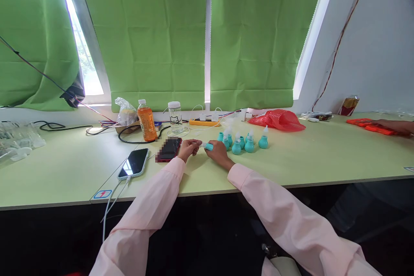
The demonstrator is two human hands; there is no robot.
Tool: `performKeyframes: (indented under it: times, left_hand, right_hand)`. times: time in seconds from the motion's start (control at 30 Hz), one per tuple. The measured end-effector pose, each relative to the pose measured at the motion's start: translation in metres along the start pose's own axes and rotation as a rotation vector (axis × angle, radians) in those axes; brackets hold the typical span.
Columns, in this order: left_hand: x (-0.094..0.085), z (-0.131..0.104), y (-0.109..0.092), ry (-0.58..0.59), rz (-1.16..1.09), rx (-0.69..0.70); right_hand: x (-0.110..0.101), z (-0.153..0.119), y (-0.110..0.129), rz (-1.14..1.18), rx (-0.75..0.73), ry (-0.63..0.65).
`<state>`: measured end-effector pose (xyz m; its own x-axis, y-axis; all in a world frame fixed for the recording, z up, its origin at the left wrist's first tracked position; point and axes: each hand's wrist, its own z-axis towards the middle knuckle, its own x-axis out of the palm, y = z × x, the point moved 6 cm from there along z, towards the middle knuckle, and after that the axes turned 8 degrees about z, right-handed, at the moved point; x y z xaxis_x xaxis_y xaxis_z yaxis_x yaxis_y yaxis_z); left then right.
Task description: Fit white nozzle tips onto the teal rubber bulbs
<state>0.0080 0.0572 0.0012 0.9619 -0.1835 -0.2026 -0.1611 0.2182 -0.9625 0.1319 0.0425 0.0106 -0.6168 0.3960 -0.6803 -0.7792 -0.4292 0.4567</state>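
Observation:
My left hand [190, 149] pinches a small clear tip [202, 145] above the table. Fingers of my right hand [218, 153] are wrapped round a teal bulb [208, 146], whose narrow end points left at the clear tip. Whether the tip and the bulb are joined cannot be made out. Just right of my right hand stand several teal bulbs [249, 145], most with clear pointed tips on top. A phone with a red edge [170, 149] lies directly left of my left hand.
A white phone [133, 164] with a cable lies at the left. Behind stand an orange drink bottle [147, 121], a clear bottle [175, 119] and a yellow power strip [204, 123]. A red plastic bag [278, 120] lies back right. Another person's hand [393, 126] touches orange objects [360, 122].

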Motion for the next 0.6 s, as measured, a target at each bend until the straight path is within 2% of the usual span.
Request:
performKeyframes:
  times: [0.37, 0.6]
  left_hand:
    - [0.002, 0.001, -0.005, -0.001, 0.077, 0.133]
    - [0.007, 0.003, -0.005, 0.077, 0.043, 0.188]
  right_hand:
    - [0.009, -0.001, -0.003, -0.097, 0.000, 0.121]
    - [0.016, -0.001, -0.013, -0.064, 0.029, 0.220]
